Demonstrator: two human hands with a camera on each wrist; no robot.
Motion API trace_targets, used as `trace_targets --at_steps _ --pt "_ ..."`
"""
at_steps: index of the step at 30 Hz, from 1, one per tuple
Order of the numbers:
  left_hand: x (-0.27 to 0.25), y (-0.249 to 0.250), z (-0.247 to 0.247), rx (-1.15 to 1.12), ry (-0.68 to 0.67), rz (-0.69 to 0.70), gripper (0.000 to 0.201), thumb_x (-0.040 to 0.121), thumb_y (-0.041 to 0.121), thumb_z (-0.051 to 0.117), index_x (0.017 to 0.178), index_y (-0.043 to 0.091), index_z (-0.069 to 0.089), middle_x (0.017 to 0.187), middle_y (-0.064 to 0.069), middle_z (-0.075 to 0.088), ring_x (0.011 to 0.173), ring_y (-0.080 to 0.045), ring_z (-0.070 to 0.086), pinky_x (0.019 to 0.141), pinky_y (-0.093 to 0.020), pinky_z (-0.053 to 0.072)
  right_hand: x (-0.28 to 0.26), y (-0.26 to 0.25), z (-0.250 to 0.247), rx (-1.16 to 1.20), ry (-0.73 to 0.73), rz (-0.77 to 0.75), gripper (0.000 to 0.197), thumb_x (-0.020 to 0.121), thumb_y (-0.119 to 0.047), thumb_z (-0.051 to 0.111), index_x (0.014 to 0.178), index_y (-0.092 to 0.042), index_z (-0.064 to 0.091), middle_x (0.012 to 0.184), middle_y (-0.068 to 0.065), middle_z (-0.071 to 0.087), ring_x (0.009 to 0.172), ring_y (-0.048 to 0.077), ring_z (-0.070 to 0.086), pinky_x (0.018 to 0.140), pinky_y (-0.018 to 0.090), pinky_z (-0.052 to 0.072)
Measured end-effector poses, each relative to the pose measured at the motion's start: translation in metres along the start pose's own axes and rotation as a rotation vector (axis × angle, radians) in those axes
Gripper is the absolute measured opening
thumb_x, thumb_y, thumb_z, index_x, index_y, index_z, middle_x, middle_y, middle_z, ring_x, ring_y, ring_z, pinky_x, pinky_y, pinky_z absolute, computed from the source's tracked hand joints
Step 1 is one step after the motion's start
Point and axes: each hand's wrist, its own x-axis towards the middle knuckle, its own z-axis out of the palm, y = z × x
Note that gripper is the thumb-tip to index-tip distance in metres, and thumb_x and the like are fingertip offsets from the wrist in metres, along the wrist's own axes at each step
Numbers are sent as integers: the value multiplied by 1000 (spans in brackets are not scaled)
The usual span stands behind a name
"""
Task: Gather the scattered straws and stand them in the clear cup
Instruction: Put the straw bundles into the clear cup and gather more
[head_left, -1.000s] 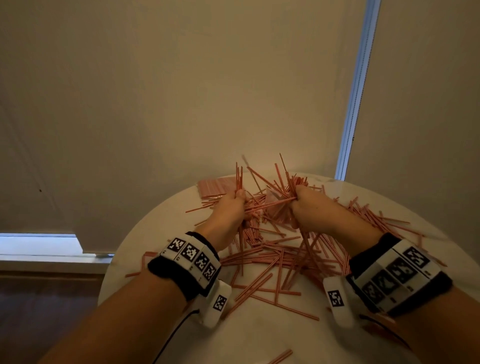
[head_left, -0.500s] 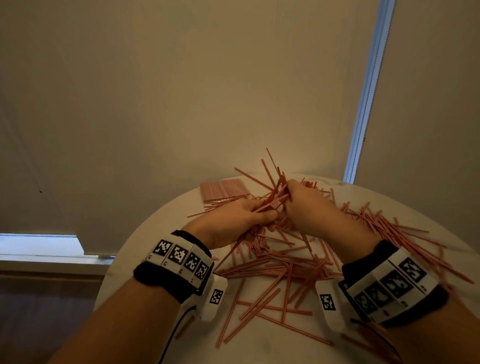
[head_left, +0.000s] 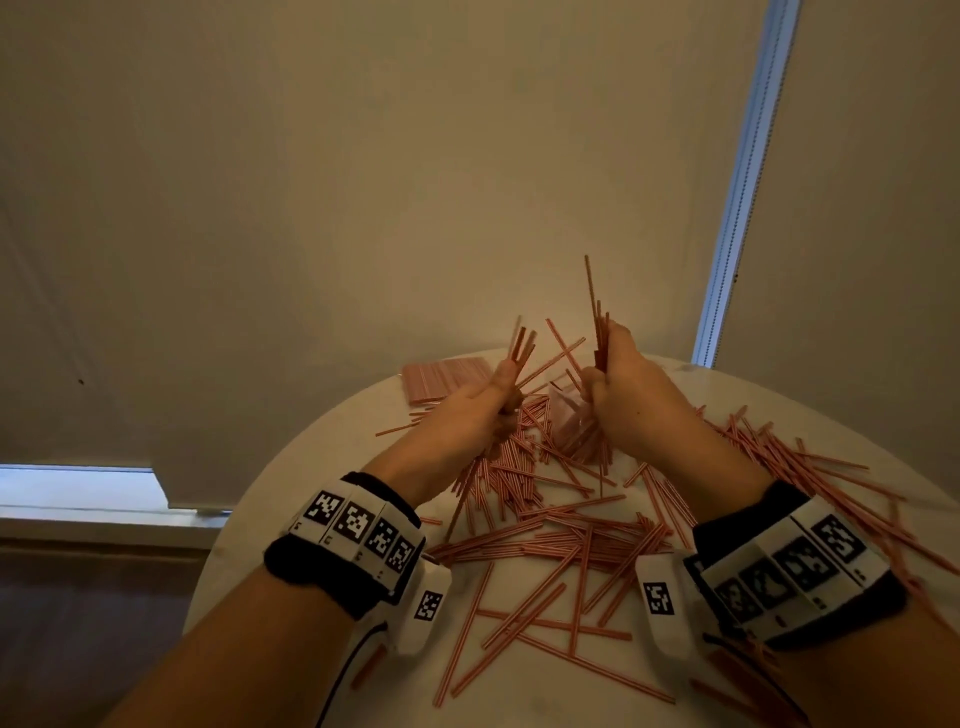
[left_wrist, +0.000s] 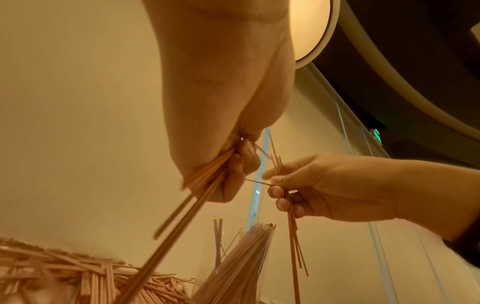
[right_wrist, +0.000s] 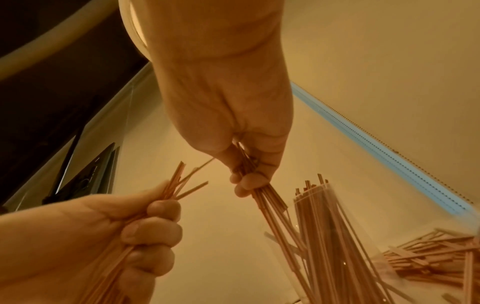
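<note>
Red-and-white striped straws lie scattered over the round white table. My left hand grips a bunch of straws that sticks up past the thumb; in the left wrist view the same bunch slants down from the fist. My right hand grips another bunch of straws, held nearly upright. Both hands hover above the pile, a short gap apart. The clear cup, holding several straws, stands just beyond the hands; in the head view it shows faintly between them as the clear cup.
A flat packet of straws lies at the table's far left edge. Beige blinds hang close behind the table, with a bright window strip at the right. The table's left rim drops off to dark floor.
Both hands have risen off the pile and drawn apart, each lifting its bunch of straws more upright. The head view has tilted slightly.
</note>
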Motion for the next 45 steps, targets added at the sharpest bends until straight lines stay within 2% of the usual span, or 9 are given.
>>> trace_targets --at_steps 3,6,12,16,20,27,33,41,45 --pt "2 -2 -1 -138 20 28 42 107 53 38 82 20 50 70 4 50 65 -12 48 72 -32 42 0 0 -3 138 -30 61 32 105 -19 42 137 -15 44 99 7 65 82 20 67 74 40 57" --pt "5 -1 8 -312 96 12 32 110 38 40 94 13 54 76 -1 60 71 -15 62 73 -31 55 -1 -2 -1 201 -51 56 18 106 -24 43 115 -19 58 85 0 66 71 10 66 58 25 52" --pt "21 5 29 -520 243 -57 21 112 19 35 115 7 51 65 4 43 54 -8 31 48 -20 32 -4 -13 6 245 -64 38 17 105 -27 43 102 -20 59 85 2 67 78 19 70 72 38 59" --pt "28 3 44 -341 220 -45 50 104 52 46 118 6 59 74 1 67 58 -11 64 54 -23 52 -9 -16 14 31 -208 12 22 106 -24 42 115 -11 57 89 4 68 72 15 66 58 25 54" --pt "40 -6 42 -47 217 -49 61 94 70 50 120 16 60 109 -9 74 98 -25 73 89 -45 60 -9 -18 17 -207 -311 -81 22 104 -14 43 121 -5 55 104 13 69 88 23 68 76 34 57" --pt "63 -16 20 -278 507 -62 34 111 36 37 111 8 55 74 -2 55 48 -11 52 40 -22 41 -1 -3 18 76 -375 -47 17 96 -19 64 113 -18 64 86 -3 74 70 2 71 65 17 55" --pt "69 -10 1 -413 646 -16 32 111 35 38 90 17 53 60 8 44 41 -5 38 41 -21 38 3 3 22 249 -414 40 11 92 -6 68 103 -7 67 86 8 75 73 16 75 67 22 60" --pt "65 -6 -6 -501 430 -57 25 111 35 40 103 17 55 64 6 47 62 -10 54 76 -39 59 11 -1 15 581 -117 101 10 92 -6 66 102 -10 67 93 8 74 77 15 75 71 24 61" --pt "55 3 14 -342 224 -104 35 112 34 35 122 8 56 89 -7 68 80 -24 70 57 -33 58 29 -16 22 720 52 139 11 92 -7 67 102 -13 65 97 8 72 80 19 75 73 36 63"
